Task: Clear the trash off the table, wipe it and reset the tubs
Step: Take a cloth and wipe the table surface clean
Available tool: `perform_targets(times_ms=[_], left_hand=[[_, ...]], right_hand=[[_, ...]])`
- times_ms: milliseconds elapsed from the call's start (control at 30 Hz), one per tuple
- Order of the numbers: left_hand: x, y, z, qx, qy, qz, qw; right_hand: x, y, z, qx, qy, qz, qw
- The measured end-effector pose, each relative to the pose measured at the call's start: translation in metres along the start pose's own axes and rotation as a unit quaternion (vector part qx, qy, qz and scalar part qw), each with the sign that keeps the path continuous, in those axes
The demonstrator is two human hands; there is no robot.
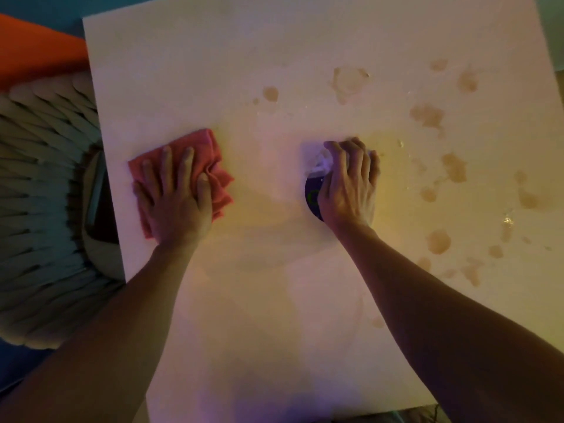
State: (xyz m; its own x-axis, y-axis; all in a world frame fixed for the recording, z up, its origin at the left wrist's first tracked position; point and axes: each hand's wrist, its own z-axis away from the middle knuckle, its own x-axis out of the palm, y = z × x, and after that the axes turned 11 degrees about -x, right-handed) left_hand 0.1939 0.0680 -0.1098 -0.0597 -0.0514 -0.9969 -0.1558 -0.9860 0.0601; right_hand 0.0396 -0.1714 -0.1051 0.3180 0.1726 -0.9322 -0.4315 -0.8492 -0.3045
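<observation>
Wiping is the step going on now, as far as I can judge. No loose trash shows on the white table (274,41), so that part looks done. The left hand (175,198) lies flat with straight fingers on a pink cloth (195,166), pressing it down at about 9 o'clock from the middle of the table. The right hand (348,184) has its fingers curled round a dark spray bottle (312,196) with a white top, near the middle.

Many brown spots (427,116) sit on the table from 1 o'clock round to 4 o'clock. They are well apart from the cloth, so a lot of wiping is left. No tubs are in view, so putting them back looks not yet done.

The bottle seems to be seen from above. Its white top lies toward 12 o'clock and its dark body toward 6 o'clock. I cannot tell if it stands up straight or leans.
</observation>
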Motion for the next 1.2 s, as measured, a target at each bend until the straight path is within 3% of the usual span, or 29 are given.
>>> perform_targets(times_ms=[133, 333, 633, 767, 933, 1067, 1200], left_hand=[[0.004, 0.03, -0.027, -0.063, -0.008, 0.019, 0.998], [0.007, 0.093, -0.064, -0.065, -0.015, 0.039, 0.997], [0.015, 0.169, -0.043, 0.116, -0.026, 0.025, 0.993], [0.021, 0.154, 0.001, 0.18, -0.013, 0.039, 0.983], [0.013, 0.079, 0.04, 0.219, 0.002, 0.031, 0.975], [0.007, 0.016, 0.043, 0.164, -0.001, 0.012, 0.986], [-0.001, -0.026, 0.023, 0.059, -0.006, 0.007, 0.998]], right_hand=[[0.003, -0.001, -0.001, 0.001, -0.013, 0.013, 1.0], [0.003, -0.002, -0.002, 0.001, -0.014, 0.012, 1.0], [0.008, 0.001, -0.001, -0.007, 0.01, 0.013, 1.0], [0.008, 0.002, 0.0, -0.008, 0.019, 0.007, 1.0], [0.002, -0.003, 0.001, -0.004, 0.019, 0.012, 1.0], [0.0, -0.005, -0.005, 0.002, 0.015, 0.014, 1.0], [0.002, -0.007, -0.03, -0.006, 0.015, 0.012, 1.0]])
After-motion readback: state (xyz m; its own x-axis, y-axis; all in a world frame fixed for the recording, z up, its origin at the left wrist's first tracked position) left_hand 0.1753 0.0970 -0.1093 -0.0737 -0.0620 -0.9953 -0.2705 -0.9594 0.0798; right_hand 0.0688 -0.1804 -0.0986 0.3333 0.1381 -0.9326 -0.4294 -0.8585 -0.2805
